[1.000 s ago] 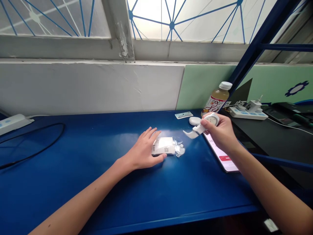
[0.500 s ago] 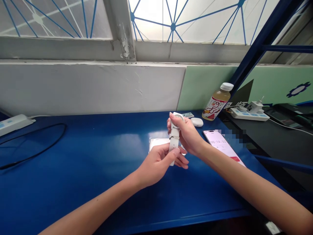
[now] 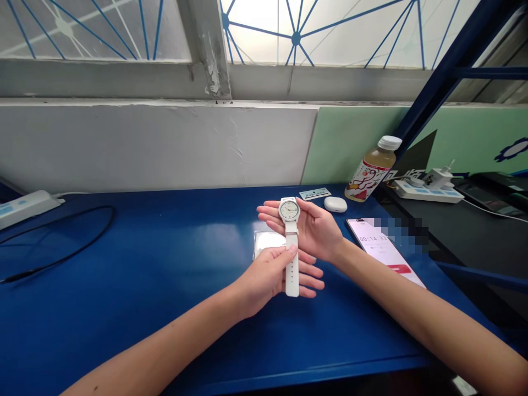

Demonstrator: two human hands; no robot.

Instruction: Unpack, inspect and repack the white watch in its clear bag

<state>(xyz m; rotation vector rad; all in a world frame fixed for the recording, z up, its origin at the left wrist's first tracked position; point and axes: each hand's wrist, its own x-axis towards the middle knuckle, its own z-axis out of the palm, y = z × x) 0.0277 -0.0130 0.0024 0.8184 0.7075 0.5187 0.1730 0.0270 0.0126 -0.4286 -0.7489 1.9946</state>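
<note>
A white wristwatch [image 3: 289,210] with a round dial lies lengthwise over both hands, its dial facing up. My left hand [image 3: 268,278] pinches the strap under its thumb, while its other fingers stretch out behind the strap. Palm up, my right hand [image 3: 317,228] lies under the watch case with its fingers extended flat to the left and not curled round it. The strap's free end, with its row of holes, points toward me. Behind my left hand a white flat packet [image 3: 266,242] in clear wrapping lies on the blue table [image 3: 185,308], partly hidden.
A phone [image 3: 385,247] with a running timer lies right of my right hand. Beyond are a white earbud case [image 3: 335,204], a small printed card [image 3: 315,193] and a drink bottle [image 3: 371,170]. Power strips [image 3: 429,191] and a black cable [image 3: 109,220] lie toward the sides.
The watch has turned so its dial faces up toward me. My right hand has opened from its grip on the case and now lies flat beneath it. My left fingers have spread.
</note>
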